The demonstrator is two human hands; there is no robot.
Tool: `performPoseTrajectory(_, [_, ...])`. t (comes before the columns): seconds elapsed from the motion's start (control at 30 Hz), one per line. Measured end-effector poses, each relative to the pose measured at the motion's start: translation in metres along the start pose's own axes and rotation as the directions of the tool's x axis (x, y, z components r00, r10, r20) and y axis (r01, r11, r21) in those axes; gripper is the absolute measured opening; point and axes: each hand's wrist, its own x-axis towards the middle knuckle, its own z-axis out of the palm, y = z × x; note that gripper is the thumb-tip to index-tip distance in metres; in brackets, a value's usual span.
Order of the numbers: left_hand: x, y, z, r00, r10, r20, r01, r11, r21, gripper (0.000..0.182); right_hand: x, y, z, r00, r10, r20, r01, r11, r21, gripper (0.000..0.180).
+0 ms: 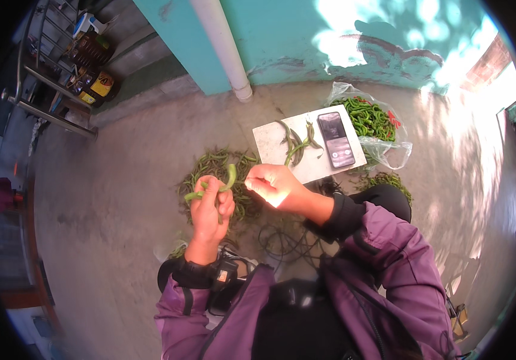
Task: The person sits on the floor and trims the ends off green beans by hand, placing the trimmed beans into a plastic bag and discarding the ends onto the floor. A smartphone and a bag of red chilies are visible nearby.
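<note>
Green chili peppers (231,177) stick out between the fingers of my left hand (212,207), which grips them above the floor. Close by on the right, my right hand (272,183) is curled with thumb and fingertips together; whether anything small is pinched there cannot be told. Beneath both hands a heap of green peppers (213,164) lies on the concrete floor. A white board (269,144) behind my right hand bears several long green peppers (297,148) and a smartphone (335,139).
A clear plastic bag of green peppers (368,118) stands beyond the board. Another green pile (386,181) lies by my right knee. Black cable (285,243) coils on the floor between my legs. A white pipe (222,45), steps and a metal railing (55,119) are farther off.
</note>
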Motion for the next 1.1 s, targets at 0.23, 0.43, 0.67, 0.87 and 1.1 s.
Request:
performPoseTrajectory(0.23, [0.001, 0.010, -0.002, 0.979, -0.081, 0.186, 0.098, 0.991, -0.087, 0.007, -0.003, 0.019, 0.003, 0.971, -0.157, 0.183, 0.200, 0.947, -0.251, 0.020])
performPoseTrajectory(0.43, [-0.008, 0.009, -0.003, 0.939, -0.295, 0.175, 0.284, 0.955, 0.085, 0.020, 0.003, 0.019, -0.037, 0.998, -0.032, -0.045, 0.021, 0.975, -0.219, 0.014])
performPoseTrajectory(0.67, [-0.002, 0.014, -0.024, 0.919, -0.267, 0.290, 0.358, 0.874, -0.329, 0.019, -0.018, 0.063, -0.066, 0.845, 0.327, 0.423, 0.078, 0.707, -0.703, 0.016])
performPoseTrajectory(0.87, [0.004, 0.007, -0.027, 0.910, -0.269, 0.316, 0.378, 0.853, -0.360, 0.017, 0.000, 0.110, -0.051, 0.958, 0.228, 0.172, 0.058, 0.432, -0.900, 0.017])
performPoseTrajectory(1.1, [-0.002, 0.000, -0.022, 0.953, -0.298, 0.051, 0.301, 0.918, -0.259, 0.013, 0.015, 0.116, -0.058, 0.939, -0.050, 0.339, 0.330, 0.405, -0.853, 0.013])
